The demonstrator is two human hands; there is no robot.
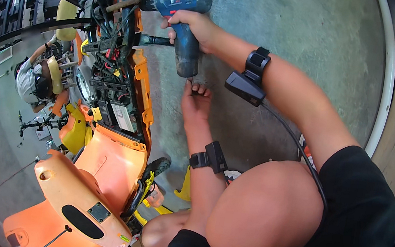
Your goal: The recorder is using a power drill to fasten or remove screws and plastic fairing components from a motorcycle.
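A blue cordless drill [183, 25] is gripped by its handle in my right hand [190, 27], with fingers wrapped round it near the trigger. Its chuck points left at the bare black frame [128, 7] of an orange scooter; whether the tip touches anything is hidden. My left hand [197, 102] is held just below the drill's battery base, fingers curled in. Whatever those fingers may hold is too small or hidden to make out. Orange side trim [141, 85] runs along the scooter beside both hands.
Wiring and a boxy module with a white label [124, 117] sit exposed in the scooter's body. Its orange seat part [85, 204] lies lower left. A person [34, 80] works beyond the scooter, near yellow panels [74, 129]. A white pipe [388, 79] borders the concrete floor at right.
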